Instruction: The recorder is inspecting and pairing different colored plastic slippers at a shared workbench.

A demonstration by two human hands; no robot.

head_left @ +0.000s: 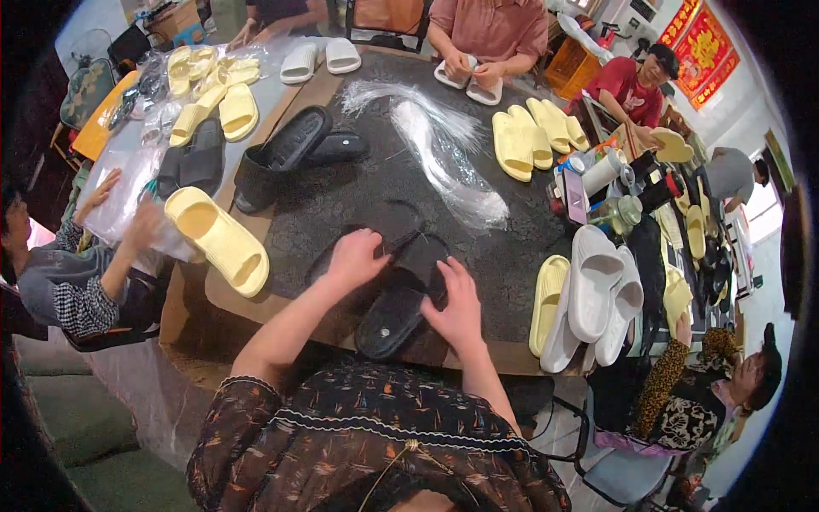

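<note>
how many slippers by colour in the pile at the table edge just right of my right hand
white slippers: 3
yellow slipper: 1
total: 4 in view; any others hidden underneath can't be counted

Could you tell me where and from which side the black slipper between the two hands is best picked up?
Probably by the strap of the black slipper, from the right. It lies sole-down, its rounded end towards the table edge, so the raised strap gives fingers a hold. The right hand is already beside it; the left hand rests further up.
</note>
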